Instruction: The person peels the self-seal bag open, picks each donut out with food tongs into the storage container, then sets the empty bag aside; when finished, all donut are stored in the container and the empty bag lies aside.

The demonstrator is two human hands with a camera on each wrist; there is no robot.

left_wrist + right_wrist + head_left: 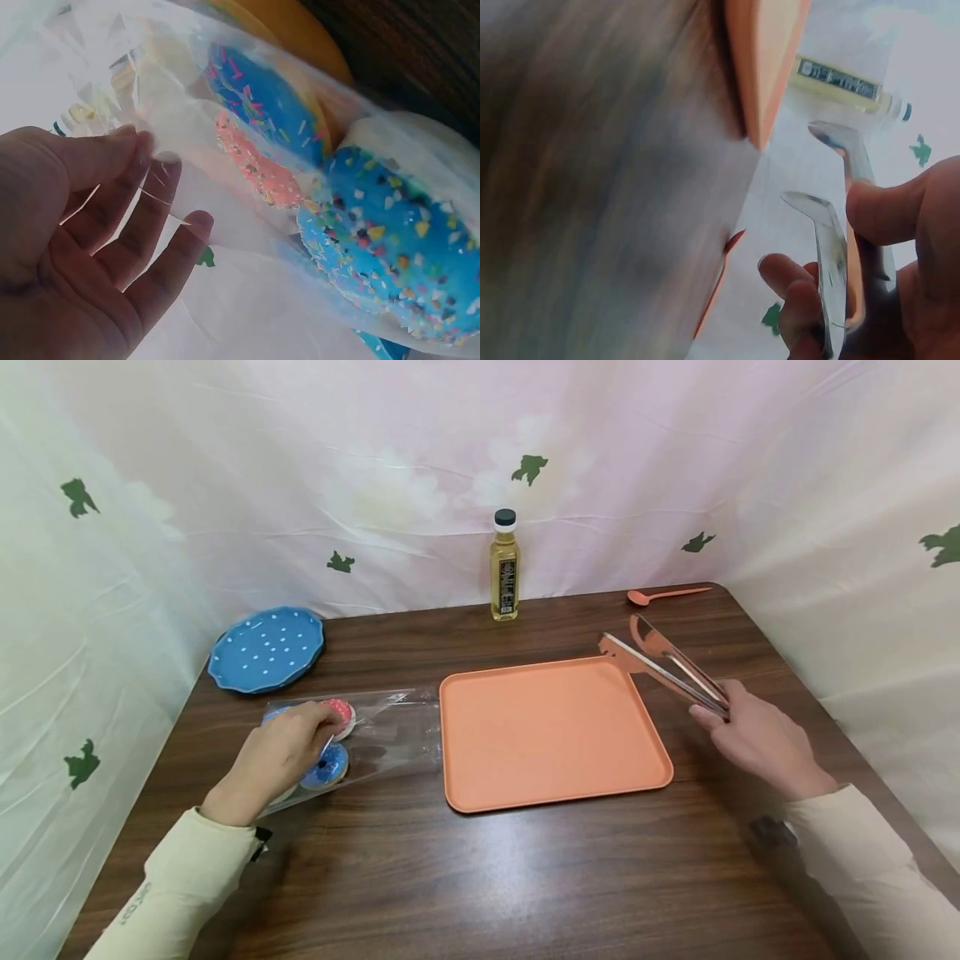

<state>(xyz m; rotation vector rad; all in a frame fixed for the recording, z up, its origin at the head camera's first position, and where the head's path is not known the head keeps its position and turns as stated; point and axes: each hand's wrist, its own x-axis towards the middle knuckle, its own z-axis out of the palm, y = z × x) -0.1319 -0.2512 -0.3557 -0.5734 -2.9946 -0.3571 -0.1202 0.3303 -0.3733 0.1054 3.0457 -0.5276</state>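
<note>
On the left side of the table, my left hand pinches a clear plastic bag between thumb and fingertips. Inside the bag are several toy-like donuts, among them a pink one and a blue one; the hand partly covers the others. The left wrist view shows a blue donut with coloured sprinkles through the film. At the right, my right hand holds metal tongs near their joined end. Their arms are spread, with nothing between the tips, which point toward the tray's far right corner.
An orange tray lies mid-table, with the bag's end beside its left edge. A blue dotted plate sits at the back left. An oil bottle stands upright at the back, and an orange spoon lies at the back right.
</note>
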